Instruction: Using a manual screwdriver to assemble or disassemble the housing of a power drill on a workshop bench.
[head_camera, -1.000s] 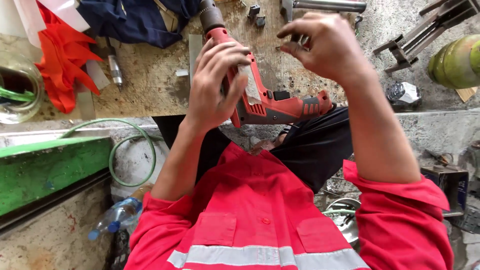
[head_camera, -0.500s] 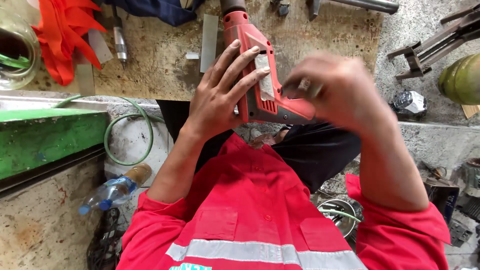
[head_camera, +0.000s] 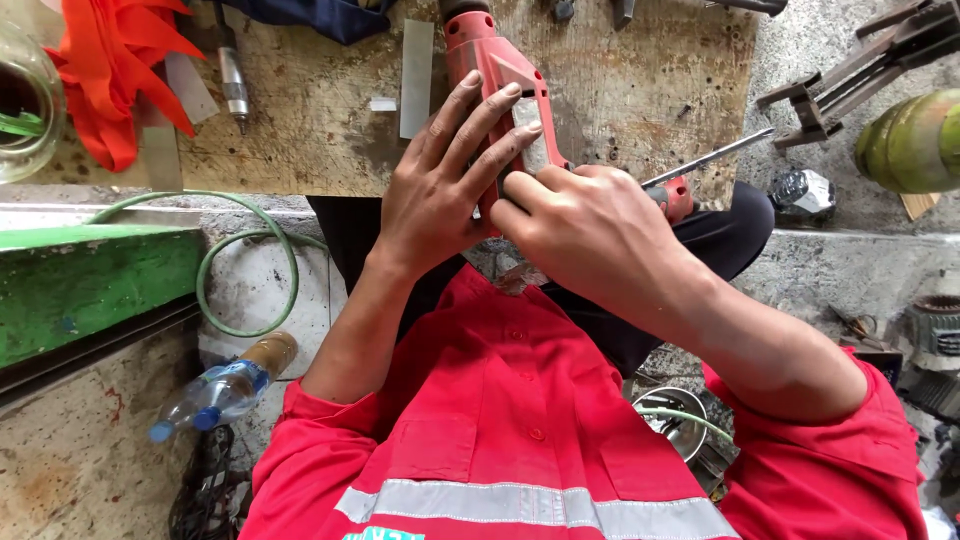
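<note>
A worn wooden desk (head_camera: 320, 120) fills the far part of the view, with rough concrete floor to the right and a green block (head_camera: 90, 285) at the near left. One red drill (head_camera: 505, 85) lies on the desk at the middle, its nose pointing far and its handle end near, against the person's lap. Two hands are on it. The left hand (head_camera: 445, 180) lies flat on the drill's left side, its fingers (head_camera: 480, 110) spread and stretched along the body. The right hand (head_camera: 585, 225) is curled over the handle end, fingertips pressed to the body just beside the left fingers; what it pinches, if anything, cannot be told.

On the desk there are also one orange glove (head_camera: 110, 75) at the far left, one small metal tool (head_camera: 233, 88) beside it, and one flat metal strip (head_camera: 417, 78) just left of the drill. One thin rod (head_camera: 710, 158) sticks out right of the right hand. One green hose (head_camera: 245, 255) loops over the near left edge, one plastic bottle (head_camera: 215, 390) lies below it, and one green cylinder (head_camera: 915, 140) stands at the far right.

Half a second ago the right hand was blurred, above and to the right of the drill; now it has come down onto the handle end, touching the left fingers. The left hand has kept its place on the drill, and the view has dropped a little.
</note>
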